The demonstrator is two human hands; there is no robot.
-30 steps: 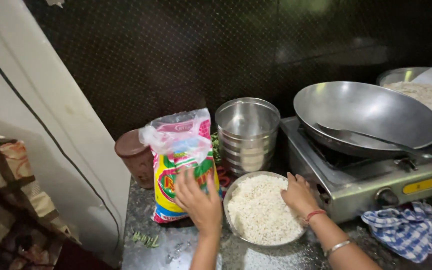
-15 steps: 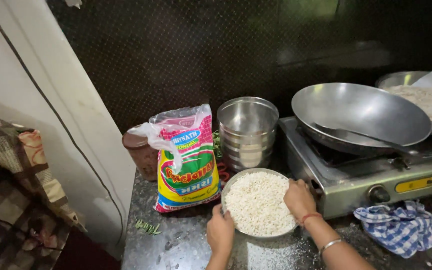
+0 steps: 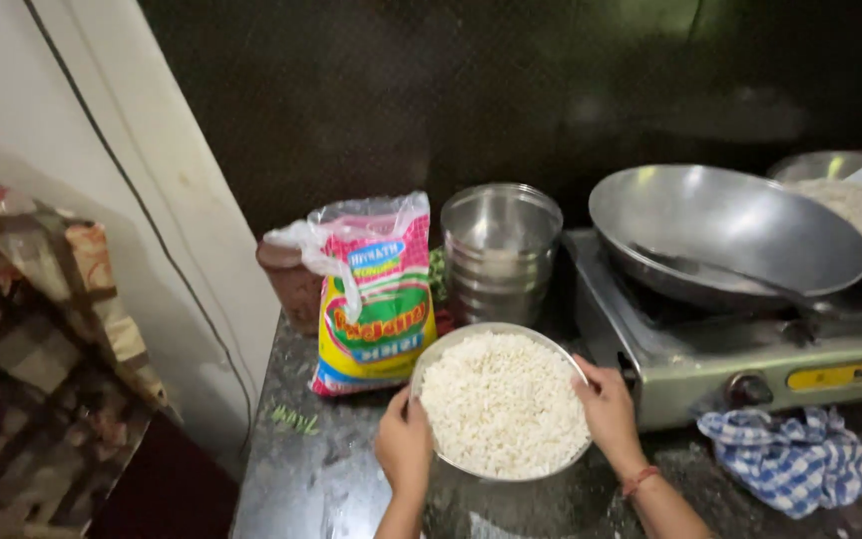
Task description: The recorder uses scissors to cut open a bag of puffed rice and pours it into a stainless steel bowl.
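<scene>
Step in hand, as judged: a two-handed hold on the steel bowl (image 3: 496,327), one hand at each side of the rim. The bowl rests on the dark table (image 3: 321,469) and is not seen lifted.

- Left hand (image 3: 406,441): fingers (image 3: 398,411) curled narrow over the bowl's left rim, touching metal.
- Right hand (image 3: 609,407): fingers (image 3: 591,375) closed on the right rim, thumb on the edge. A red band sits at the wrist.
- Contents: puffed rice (image 3: 503,404), heaped near the brim, lying between the two sets of fingers.

Surroundings: a bright printed bag (image 3: 371,309) stands just beyond the left fingers, close to the bowl, though I cannot tell if it touches. A stack of steel pots (image 3: 501,240) is past the bowl. The gas stove (image 3: 750,349) is just beside the right fingers and carries a wide steel wok (image 3: 725,235). A blue checked cloth (image 3: 790,459) lies to the right of the right wrist.

Judgement: with the load this full, any lift calls for an even, level pull from both sides, or grains will spill over the rim.
</scene>
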